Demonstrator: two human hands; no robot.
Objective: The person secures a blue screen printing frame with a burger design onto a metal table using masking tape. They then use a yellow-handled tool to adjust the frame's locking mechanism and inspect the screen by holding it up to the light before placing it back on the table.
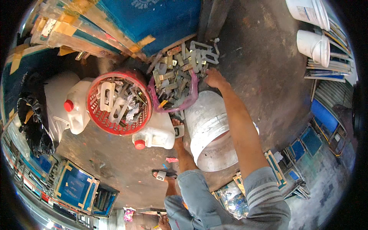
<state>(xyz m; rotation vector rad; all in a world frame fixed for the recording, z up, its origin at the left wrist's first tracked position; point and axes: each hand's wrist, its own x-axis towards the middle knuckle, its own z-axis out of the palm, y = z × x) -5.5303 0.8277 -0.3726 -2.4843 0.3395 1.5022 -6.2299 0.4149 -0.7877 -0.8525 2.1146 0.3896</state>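
Observation:
My right hand (215, 78) reaches to the right edge of a pile of flat metal pieces (176, 78), its fingers bent together. Whatever they grip is too small to make out. Slotted, frame-like pieces (205, 53) lie at the pile's far side, beside this hand. A pink plastic bag (193, 96) is spread around the pile's near part. Low in the picture, my left hand (165, 223) is closed near my legs around a thin thing that I cannot identify. Left of the pile, a red plastic basket (115, 131) holds white slotted pieces (107, 96) and crumpled scraps.
A white bucket (207, 115) lies tipped beneath my right forearm. White jugs with red caps (140, 144) stand near the basket and my feet. Blue screen frames (168, 23) lean at the back. More white buckets (312, 46) are at far right, and a black plastic bag (36, 126) is at left.

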